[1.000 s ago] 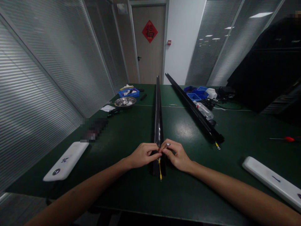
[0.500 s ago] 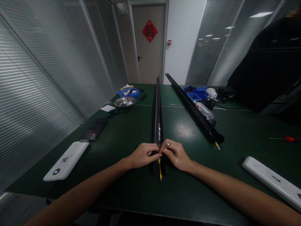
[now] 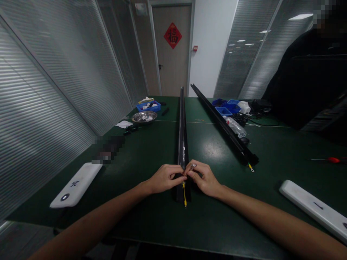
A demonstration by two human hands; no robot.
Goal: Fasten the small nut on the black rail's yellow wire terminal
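Note:
A long black channel-shaped profile (image 3: 182, 137) runs away from me along the green table. Over its near end, my left hand (image 3: 166, 178) and my right hand (image 3: 204, 178) meet with their fingers pinched together. A ring sits on a finger of my right hand. What the fingertips pinch is hidden. From just below them a short yellow wire (image 3: 184, 195) with a metal terminal at its end lies along the profile's near end. To the right rests a second black profile (image 3: 225, 124), its own yellow-green wire (image 3: 251, 167) ending in a ring terminal.
White numbered cases lie at left (image 3: 78, 186) and right (image 3: 314, 206). A red-handled screwdriver (image 3: 333, 160) is at the right. Toward the back are a metal bowl (image 3: 144, 117), a blue tray (image 3: 148, 106), blue bins (image 3: 226, 107) and a plastic bottle (image 3: 235, 126). A person in black stands at the right.
Both hands stay pinched at the same place on the profile. The person at the far right has shifted slightly.

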